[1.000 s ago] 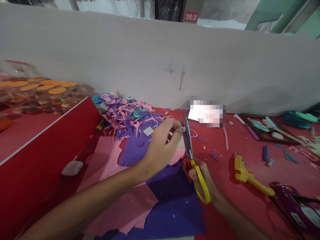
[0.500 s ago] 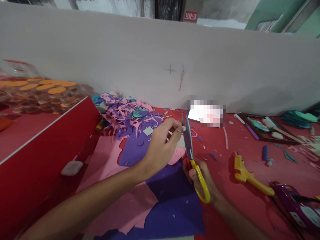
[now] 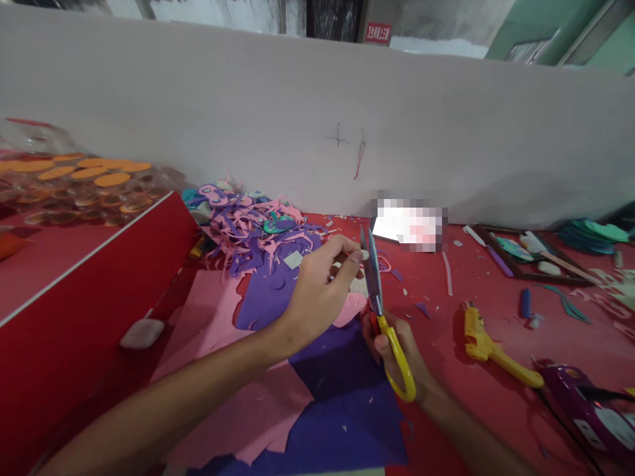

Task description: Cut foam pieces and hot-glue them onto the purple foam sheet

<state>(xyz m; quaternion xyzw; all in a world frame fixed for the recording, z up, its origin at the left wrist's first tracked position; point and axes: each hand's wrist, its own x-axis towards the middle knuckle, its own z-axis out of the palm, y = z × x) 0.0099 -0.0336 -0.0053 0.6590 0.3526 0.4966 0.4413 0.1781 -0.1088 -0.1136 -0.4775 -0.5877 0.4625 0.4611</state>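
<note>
So from the head cam we're looking down at a pretty messy red craft table with a grey partition wall along the back. Our left hand has thumb and forefinger pinched on a small pale scrap, held right up against the blades, and most of it is hidden behind the fingers, so we can't tell its shape. Our right hand is wrapped around the yellow handle of the scissors, which stand nearly upright over the middle of the table, tips up and away from us, blades close together. Under both hands lie a big purple foam sheet and a pink sheet, overlapping. Behind the left hand, against the wall, there's a heap of purple and pink offcuts. To the right of the scissors a yellow glue gun lies flat on the table, with a shiny purple device just past it near the edge of view. Further back on the right sits a dark frame with bits inside. On the left, a red board runs along the table, with a small white object beside it and orange-lidded clear cups behind.
</note>
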